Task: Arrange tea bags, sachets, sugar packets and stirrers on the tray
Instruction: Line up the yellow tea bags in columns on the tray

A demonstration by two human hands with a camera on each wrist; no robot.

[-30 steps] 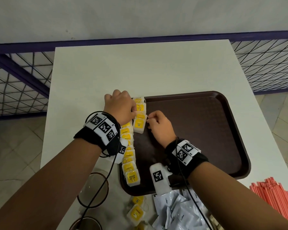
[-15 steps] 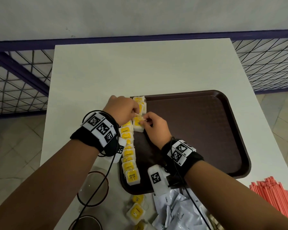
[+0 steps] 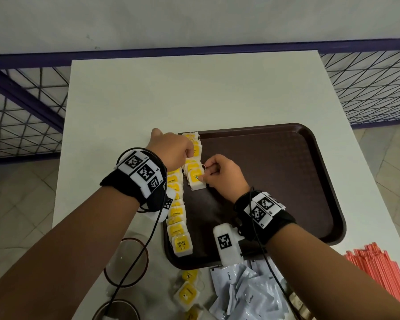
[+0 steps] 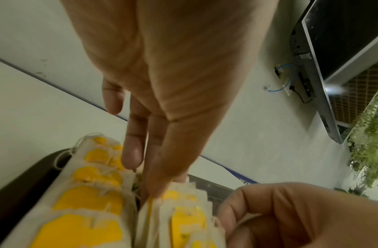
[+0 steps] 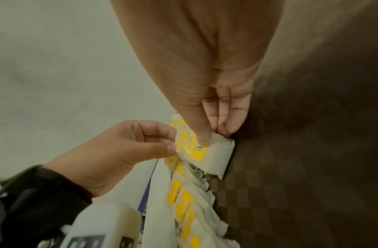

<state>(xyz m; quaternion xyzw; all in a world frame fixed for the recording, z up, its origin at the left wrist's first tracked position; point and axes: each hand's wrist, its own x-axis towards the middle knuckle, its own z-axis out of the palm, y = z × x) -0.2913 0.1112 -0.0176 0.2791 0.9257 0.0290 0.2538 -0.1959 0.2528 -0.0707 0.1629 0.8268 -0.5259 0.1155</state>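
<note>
White surface (image 3: pixel 194 93): both hands, left hand (image 3: pixel 171 150) and right hand (image 3: pixel 224 175), now pinch the small tea bag stack (image 3: pixel 195 179) on the tray (image 3: pixel 286 181), pulled nearer since a second ago; second row starting.

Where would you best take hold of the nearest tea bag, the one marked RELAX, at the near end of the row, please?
Probably the RELAX tea bag by its free near edge, coming from the tray's near side: its far edge sits against the next bag.

The tea bags (image 3: pixel 195 179) look like matt white paper with yellow tags; the brown tray (image 3: pixel 286 172) seems textured plastic, faintly glossy.
</note>
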